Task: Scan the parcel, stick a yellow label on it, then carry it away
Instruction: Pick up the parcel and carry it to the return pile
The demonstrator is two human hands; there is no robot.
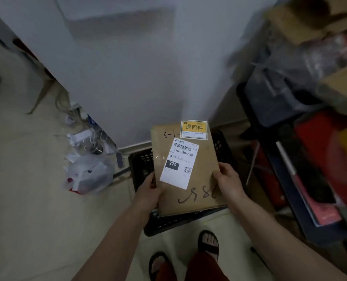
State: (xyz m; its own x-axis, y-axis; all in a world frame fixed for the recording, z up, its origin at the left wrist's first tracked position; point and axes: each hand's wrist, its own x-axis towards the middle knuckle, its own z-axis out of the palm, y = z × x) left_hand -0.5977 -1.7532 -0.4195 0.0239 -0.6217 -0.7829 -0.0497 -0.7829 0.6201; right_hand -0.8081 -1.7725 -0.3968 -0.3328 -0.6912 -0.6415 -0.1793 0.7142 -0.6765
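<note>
A flat brown cardboard parcel (201, 179) is held face up in front of me, above a black crate. A yellow label (194, 130) is stuck at its far right corner. A white shipping label (179, 163) with a barcode sits in its middle, and black handwriting marks the near end. My left hand (150, 189) grips the parcel's left edge, thumb on top. My right hand (228, 180) grips the right edge the same way.
A black perforated plastic crate (140, 165) stands on the floor under the parcel. A white plastic bag (89, 175) and loose clutter lie to the left by a white wall. Dark shelving (290, 159) packed with boxes fills the right. My sandalled feet are below.
</note>
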